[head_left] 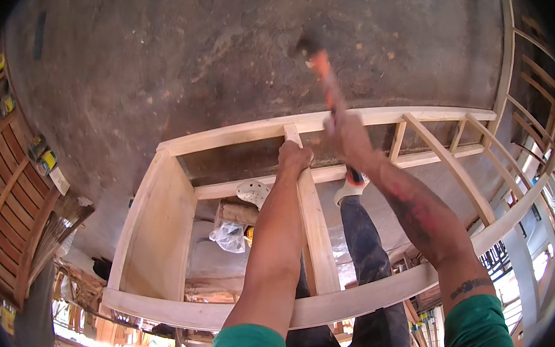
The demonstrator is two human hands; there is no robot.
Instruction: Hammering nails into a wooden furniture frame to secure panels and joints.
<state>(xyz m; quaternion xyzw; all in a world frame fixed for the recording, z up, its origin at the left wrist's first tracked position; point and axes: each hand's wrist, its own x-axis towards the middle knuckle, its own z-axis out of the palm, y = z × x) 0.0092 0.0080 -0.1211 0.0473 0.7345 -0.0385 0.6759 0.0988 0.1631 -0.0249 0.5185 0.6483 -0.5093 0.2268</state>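
Observation:
In front of me stands a pale wooden frame (229,136) with long rails, crosspieces and a solid side panel (150,232) at its left end. My left hand (296,156) is closed around the far end of the middle crosspiece (317,235), close to the far rail. My right hand (347,135) is wrapped round the handle of a hammer (327,81), raised above that rail just right of the left hand. The hammer is smeared by motion; its handle looks orange and its head dark. Any nail at the joint is too small to make out.
Thin slats (449,163) cross the frame's right part. A wooden block (238,212) and a clear plastic bag (228,237) lie on the floor inside the frame, near my light-coloured shoes (253,192). Slatted wooden panels (4,182) stand at the left, with more woodwork at the right.

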